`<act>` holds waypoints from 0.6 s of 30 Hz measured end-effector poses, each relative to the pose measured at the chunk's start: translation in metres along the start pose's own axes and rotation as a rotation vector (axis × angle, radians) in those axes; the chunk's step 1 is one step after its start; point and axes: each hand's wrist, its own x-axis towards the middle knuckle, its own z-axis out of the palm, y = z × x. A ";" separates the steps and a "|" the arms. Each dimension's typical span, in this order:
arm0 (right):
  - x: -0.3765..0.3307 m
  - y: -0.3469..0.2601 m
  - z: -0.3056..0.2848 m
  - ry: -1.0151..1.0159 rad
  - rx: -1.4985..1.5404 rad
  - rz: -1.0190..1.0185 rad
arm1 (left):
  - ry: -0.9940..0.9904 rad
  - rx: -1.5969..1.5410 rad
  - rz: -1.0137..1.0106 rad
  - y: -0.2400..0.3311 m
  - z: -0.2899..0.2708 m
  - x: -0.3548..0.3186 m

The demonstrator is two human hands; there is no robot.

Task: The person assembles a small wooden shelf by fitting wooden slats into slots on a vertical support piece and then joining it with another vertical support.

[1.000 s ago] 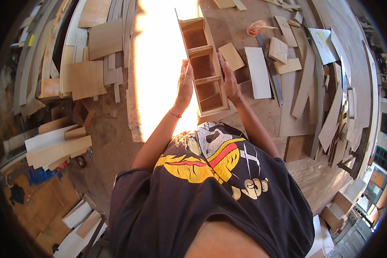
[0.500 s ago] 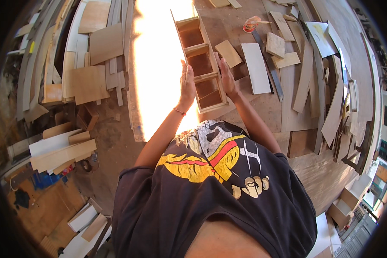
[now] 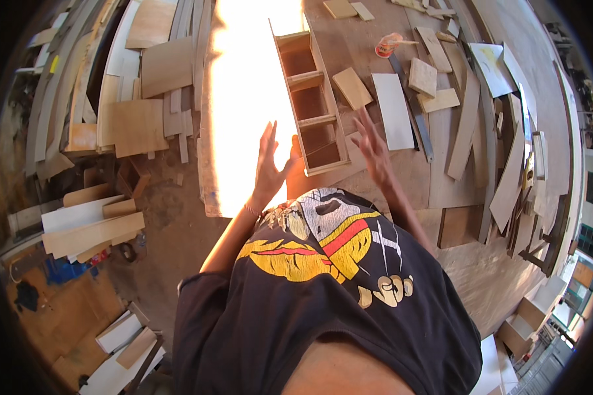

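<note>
A long, narrow wooden box lies on the workbench ahead of me, split by crosspieces into several compartments in a row. Its far end runs into glaring sunlight. To the left of its near end, my left hand is held up with thumb and fingers apart, holding nothing. On the other side, my right hand is off the box too, its fingers stretched out and empty. A tan wood block and a white panel lie just beyond my right hand.
A dark metal straightedge lies beside the white panel, with an orange-and-white tub holding a stick at its far end. Offcuts and long boards crowd the bench's right side. Stacked panels stand at the left, above more boards.
Both hands have let go of the box's sides and moved apart, the left to the left and the right to the right. The box stays on the bench.
</note>
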 end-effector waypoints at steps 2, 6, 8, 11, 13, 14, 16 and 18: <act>-0.017 -0.003 0.001 -0.043 -0.312 -0.114 | -0.107 0.185 0.148 0.013 0.000 -0.015; -0.016 -0.011 0.016 -0.044 -0.541 -0.216 | -0.222 0.408 0.276 0.010 0.010 -0.018; -0.011 -0.011 0.019 -0.076 -0.636 -0.256 | -0.232 0.539 0.350 0.015 0.011 -0.014; -0.011 -0.001 0.021 -0.125 -0.740 -0.238 | -0.317 0.677 0.358 0.013 0.013 -0.011; -0.012 0.000 0.024 -0.141 -0.728 -0.188 | -0.311 0.633 0.347 0.014 0.013 -0.010; -0.012 -0.003 0.025 -0.141 -0.744 -0.164 | -0.313 0.640 0.349 0.014 0.012 -0.010; -0.014 -0.008 0.025 -0.139 -0.690 -0.150 | -0.297 0.591 0.352 0.016 0.011 -0.010; -0.014 -0.012 0.024 -0.124 -0.569 -0.145 | -0.263 0.480 0.354 0.021 0.008 -0.010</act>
